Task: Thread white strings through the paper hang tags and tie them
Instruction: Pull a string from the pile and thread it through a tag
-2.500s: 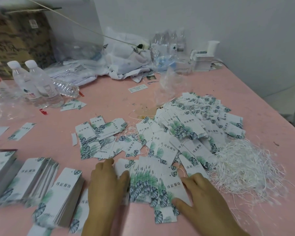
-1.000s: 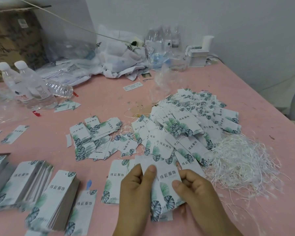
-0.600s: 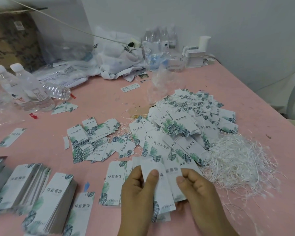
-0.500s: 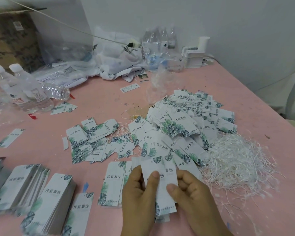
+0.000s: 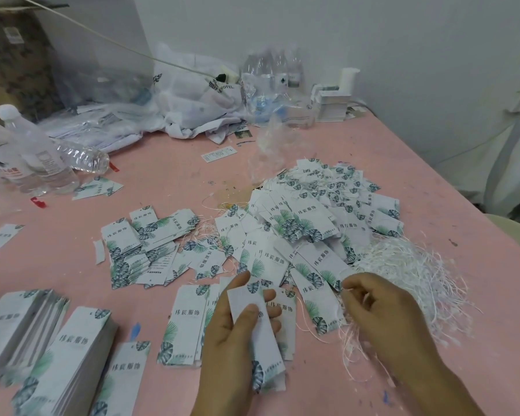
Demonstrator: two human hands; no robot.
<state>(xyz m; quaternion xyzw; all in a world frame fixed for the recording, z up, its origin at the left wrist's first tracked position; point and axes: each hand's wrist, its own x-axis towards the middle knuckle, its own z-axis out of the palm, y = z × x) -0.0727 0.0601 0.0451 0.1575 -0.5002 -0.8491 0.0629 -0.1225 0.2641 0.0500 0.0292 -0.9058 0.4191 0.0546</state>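
Observation:
My left hand holds a small bunch of white hang tags with green leaf print just above the pink table, thumb pressed on the top tag. My right hand is apart from those tags, at the near edge of the loose pile of white strings. Its fingers are curled with index and thumb close together. I cannot tell whether a string is pinched between them. A large heap of tags lies beyond both hands.
Neat stacks of tags sit at the near left, a few flat ones beside my left hand, and a scattered group mid-table. Water bottles stand far left. Plastic bags lie along the back wall.
Both hands gathered tags from the table and lifted a bunch. My right hand has now let go of it and moved right to the string pile; my left hand keeps the tags.

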